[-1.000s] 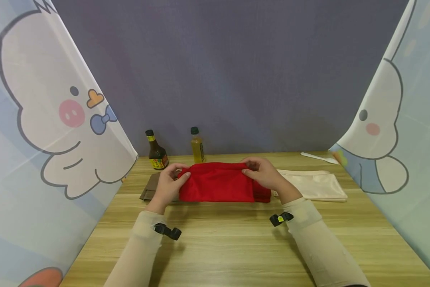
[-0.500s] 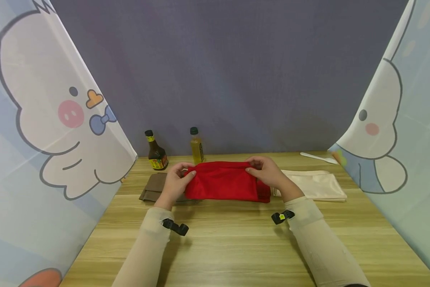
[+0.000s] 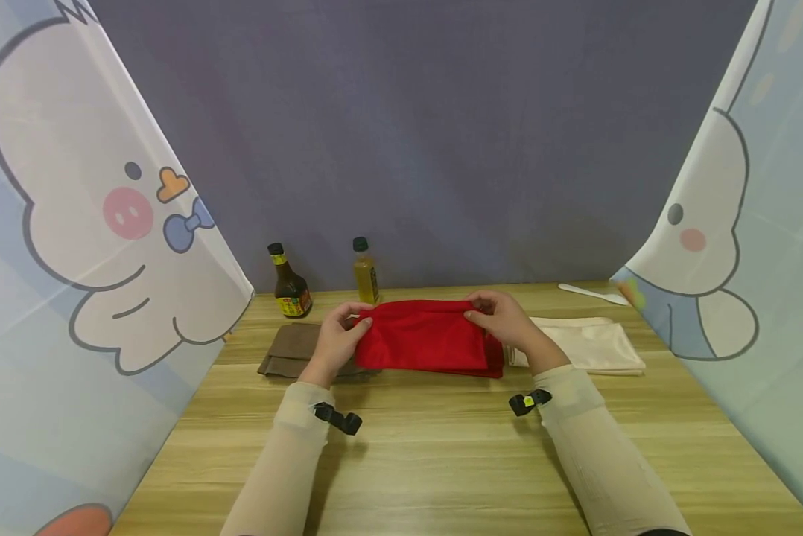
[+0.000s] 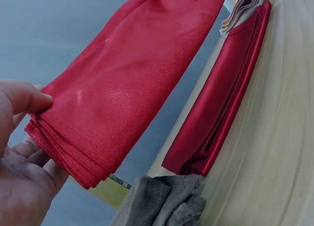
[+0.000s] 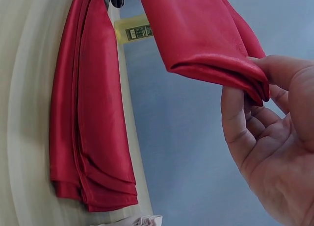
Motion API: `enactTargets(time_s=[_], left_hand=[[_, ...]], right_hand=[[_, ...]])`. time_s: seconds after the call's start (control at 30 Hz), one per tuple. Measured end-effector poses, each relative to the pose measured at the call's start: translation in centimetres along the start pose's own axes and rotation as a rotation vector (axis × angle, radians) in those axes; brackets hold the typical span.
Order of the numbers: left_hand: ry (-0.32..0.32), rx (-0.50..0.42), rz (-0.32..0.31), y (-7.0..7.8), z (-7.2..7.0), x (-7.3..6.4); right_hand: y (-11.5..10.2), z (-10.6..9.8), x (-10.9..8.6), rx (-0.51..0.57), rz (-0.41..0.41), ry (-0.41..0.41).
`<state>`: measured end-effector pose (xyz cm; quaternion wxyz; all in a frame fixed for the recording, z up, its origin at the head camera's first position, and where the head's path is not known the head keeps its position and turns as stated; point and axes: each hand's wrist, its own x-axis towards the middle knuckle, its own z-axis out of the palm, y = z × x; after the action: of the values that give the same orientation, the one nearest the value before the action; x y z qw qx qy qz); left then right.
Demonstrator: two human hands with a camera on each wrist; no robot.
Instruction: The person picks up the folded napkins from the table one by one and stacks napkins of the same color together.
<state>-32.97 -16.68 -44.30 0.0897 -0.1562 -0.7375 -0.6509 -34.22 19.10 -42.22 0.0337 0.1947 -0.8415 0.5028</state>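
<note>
A folded red cloth (image 3: 421, 339) hangs between both hands, raised off the table. At its upper left corner my left hand (image 3: 337, 339) pinches the layers between thumb and fingers; the layered edge shows in the left wrist view. My right hand (image 3: 509, 324) pinches the upper right corner the same way, the fold visible in the right wrist view. Beneath the raised cloth lies a second folded red cloth (image 4: 221, 98), mostly hidden from the head view. The wrist views show a gap between the two.
A folded brown cloth (image 3: 287, 350) lies to the left, a folded cream cloth (image 3: 589, 346) to the right. Behind stand a dark sauce bottle (image 3: 290, 286) and a yellow oil bottle (image 3: 366, 275). A white plastic utensil (image 3: 592, 294) lies at the back right. Printed curtains flank the table.
Both hands have shifted right with the raised red cloth, the left hand more than the right. More of the brown cloth now shows. The grip at both corners stays the same.
</note>
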Motion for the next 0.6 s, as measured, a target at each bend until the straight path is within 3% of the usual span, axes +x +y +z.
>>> enactTargets(time_s=[0.6], left_hand=[[0.047, -0.017, 0.005, -1.5, 1.7, 0.8]], right_hand=[[1.7, -0.9, 0.1, -0.007, 0.016, 0.032]])
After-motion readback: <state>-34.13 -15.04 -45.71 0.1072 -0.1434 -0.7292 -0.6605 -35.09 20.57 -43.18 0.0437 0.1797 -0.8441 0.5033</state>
